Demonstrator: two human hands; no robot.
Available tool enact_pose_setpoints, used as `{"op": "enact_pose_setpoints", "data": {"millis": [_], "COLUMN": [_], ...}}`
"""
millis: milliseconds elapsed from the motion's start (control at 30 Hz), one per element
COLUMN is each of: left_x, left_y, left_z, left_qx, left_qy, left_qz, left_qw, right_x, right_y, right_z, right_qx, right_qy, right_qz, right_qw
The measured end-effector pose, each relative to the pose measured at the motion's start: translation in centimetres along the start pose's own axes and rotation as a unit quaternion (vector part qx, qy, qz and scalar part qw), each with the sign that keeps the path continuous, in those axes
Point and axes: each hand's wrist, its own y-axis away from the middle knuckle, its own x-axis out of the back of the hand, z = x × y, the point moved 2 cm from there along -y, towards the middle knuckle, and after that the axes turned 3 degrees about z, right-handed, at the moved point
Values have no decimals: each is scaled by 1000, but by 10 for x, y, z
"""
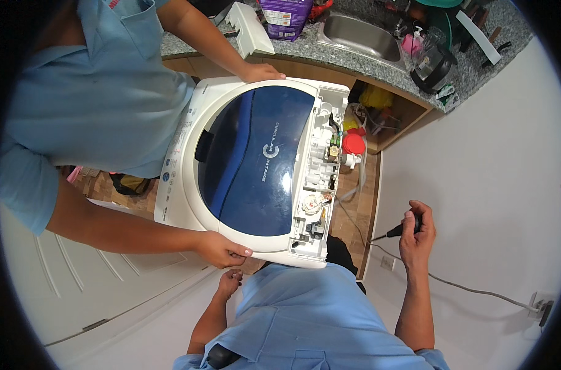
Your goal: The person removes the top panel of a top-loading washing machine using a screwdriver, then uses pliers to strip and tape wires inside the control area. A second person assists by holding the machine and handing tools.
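Observation:
My right hand (pixel 418 237) is wrapped round the black handle of a screwdriver (pixel 394 232), its thin shaft aimed left, away from the machine's rear corner. Low beside the washing machine (pixel 197 203), my left hand (pixel 230 283) has its fingers curled; whether anything small is in them is hidden. The white top-loading machine has a dark blue round lid (pixel 256 160), which is down. Along its right side an uncovered compartment (pixel 320 179) shows valves, wires and white plastic parts. A co-worker's hands (pixel 224 249) grip the machine's near and far edges.
A granite counter (pixel 299 50) runs behind, with a steel sink (pixel 362 38), a white plastic panel (pixel 249 29), a purple bag (pixel 284 18) and a black kettle (pixel 433 66). A red round cap (pixel 353 144) and hose lie beside the machine. A grey cord (pixel 465 287) runs to a wall socket.

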Motion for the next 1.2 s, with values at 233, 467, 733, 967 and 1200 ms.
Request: {"op": "enact_pose_setpoints", "data": {"millis": [233,467,733,967,1200], "left_x": [0,6,18,61,24], "left_y": [1,-8,29,37,53], "left_z": [0,2,162,274,296], "left_qx": [21,35,-103,72,203], "left_qy": [-11,-24,-224,-274,-157], "left_qz": [2,-1,-180,-300,-271], "left_qw": [1000,999,952,911,928], "right_x": [-6,-13,27,181,298], "right_y": [1,2,10,0,55], "right_z": [16,9,58,-45,-94], "right_qx": [24,23,-74,26,-30], "right_qy": [30,111,-5,-266,-7], "right_qz": [-55,-49,149,547,729], "right_qw": [998,992,986,793,684]}}
